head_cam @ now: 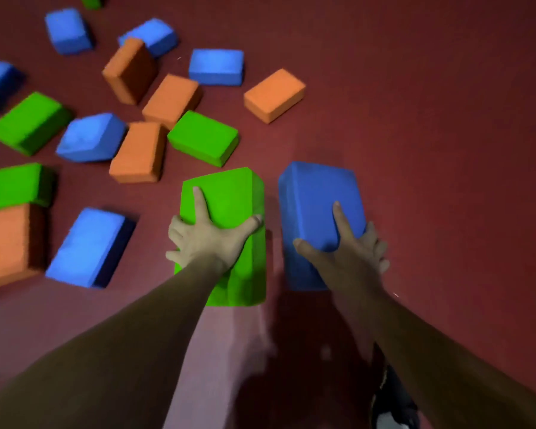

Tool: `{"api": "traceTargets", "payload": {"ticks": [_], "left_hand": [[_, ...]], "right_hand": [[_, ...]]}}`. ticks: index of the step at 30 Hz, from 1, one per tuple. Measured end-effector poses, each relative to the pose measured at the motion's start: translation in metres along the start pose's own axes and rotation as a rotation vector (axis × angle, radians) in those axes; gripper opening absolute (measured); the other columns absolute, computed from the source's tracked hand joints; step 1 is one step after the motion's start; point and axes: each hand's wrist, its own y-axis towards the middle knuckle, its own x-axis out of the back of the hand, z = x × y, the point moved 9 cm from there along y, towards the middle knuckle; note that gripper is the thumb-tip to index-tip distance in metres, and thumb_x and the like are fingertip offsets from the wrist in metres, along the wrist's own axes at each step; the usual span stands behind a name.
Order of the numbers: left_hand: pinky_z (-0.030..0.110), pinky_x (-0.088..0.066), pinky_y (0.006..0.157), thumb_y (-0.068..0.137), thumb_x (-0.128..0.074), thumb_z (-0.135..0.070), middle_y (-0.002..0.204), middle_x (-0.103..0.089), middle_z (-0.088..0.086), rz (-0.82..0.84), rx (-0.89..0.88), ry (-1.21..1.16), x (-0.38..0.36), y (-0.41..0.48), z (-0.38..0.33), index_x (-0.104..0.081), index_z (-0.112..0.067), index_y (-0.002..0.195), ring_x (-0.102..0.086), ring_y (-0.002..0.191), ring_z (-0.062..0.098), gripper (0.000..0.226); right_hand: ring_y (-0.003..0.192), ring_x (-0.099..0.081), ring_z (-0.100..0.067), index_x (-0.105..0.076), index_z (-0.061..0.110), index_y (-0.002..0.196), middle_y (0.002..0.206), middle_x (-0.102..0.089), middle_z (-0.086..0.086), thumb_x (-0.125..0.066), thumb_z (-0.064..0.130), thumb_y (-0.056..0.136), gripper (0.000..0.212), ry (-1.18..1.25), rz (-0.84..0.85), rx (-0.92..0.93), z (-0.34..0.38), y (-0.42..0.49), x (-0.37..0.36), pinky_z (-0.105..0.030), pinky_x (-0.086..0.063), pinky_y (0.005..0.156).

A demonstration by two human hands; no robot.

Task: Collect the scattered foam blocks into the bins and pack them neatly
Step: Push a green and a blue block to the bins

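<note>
My left hand grips a green foam block from above, fingers spread over its top face and thumb on its right edge. Just to the right, my right hand grips a blue foam block, thumb on the left side and fingers wrapped round the right side. Both blocks stand side by side, apart, over the dark red floor. Several more green, blue and orange blocks lie scattered up and to the left. No bin is in view.
Nearest loose blocks are a green block, an orange block, an orange block and a blue block. A stacked green-on-orange pair sits at the left edge. A dark shoe shows at the bottom.
</note>
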Motion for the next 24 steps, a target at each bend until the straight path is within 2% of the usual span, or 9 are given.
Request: {"api": "traceTargets", "payload": {"ticks": [4, 8, 12, 18, 24], "left_hand": [[0.062, -0.017, 0.114, 0.043, -0.055, -0.101, 0.153, -0.025, 0.019, 0.076, -0.238, 0.103, 0.003, -0.068, -0.083, -0.002, -0.055, 0.155, -0.025, 0.146, 0.036, 0.132], [0.062, -0.02, 0.113, 0.043, -0.055, -0.102, 0.149, -0.028, 0.018, 0.151, -0.39, 0.19, -0.037, -0.173, -0.139, -0.003, -0.054, 0.155, -0.027, 0.143, 0.036, 0.133], [0.062, -0.021, 0.113, 0.04, -0.052, -0.104, 0.15, -0.028, 0.018, 0.219, -0.585, 0.285, -0.108, -0.303, -0.177, -0.005, -0.053, 0.155, -0.026, 0.144, 0.036, 0.135], [0.064, -0.016, 0.116, 0.044, -0.053, -0.102, 0.158, -0.02, 0.023, 0.358, -0.814, 0.403, -0.227, -0.539, -0.182, -0.003, -0.051, 0.156, -0.02, 0.149, 0.038, 0.133], [0.065, -0.016, 0.115, 0.045, -0.057, -0.1, 0.158, -0.019, 0.023, 0.5, -1.02, 0.508, -0.326, -0.794, -0.154, -0.001, -0.051, 0.156, -0.02, 0.148, 0.037, 0.134]], "right_hand": [[0.127, -0.04, -0.042, -0.028, 0.057, 0.152, 0.158, -0.028, -0.019, -0.062, 0.092, 0.055, 0.109, 0.133, -0.23, -0.164, -0.052, -0.048, 0.085, -0.054, -0.034, 0.103], [0.133, -0.034, -0.042, -0.02, 0.061, 0.152, 0.162, -0.021, -0.019, -0.062, 0.092, 0.058, 0.107, 0.187, -0.263, -0.337, -0.144, -0.097, 0.146, -0.054, -0.029, 0.107], [0.14, -0.025, -0.042, -0.01, 0.064, 0.15, 0.165, -0.01, -0.017, -0.058, 0.094, 0.059, 0.107, 0.261, -0.256, -0.542, -0.279, -0.163, 0.187, -0.056, -0.022, 0.113], [0.144, -0.02, -0.041, -0.006, 0.064, 0.151, 0.167, -0.003, -0.015, -0.056, 0.093, 0.062, 0.106, 0.334, -0.336, -0.793, -0.501, -0.319, 0.24, -0.056, -0.017, 0.115], [0.141, -0.023, -0.042, -0.007, 0.062, 0.152, 0.166, -0.005, -0.017, -0.055, 0.093, 0.064, 0.105, 0.37, -0.439, -1.035, -0.695, -0.494, 0.281, -0.056, -0.02, 0.113]]}}
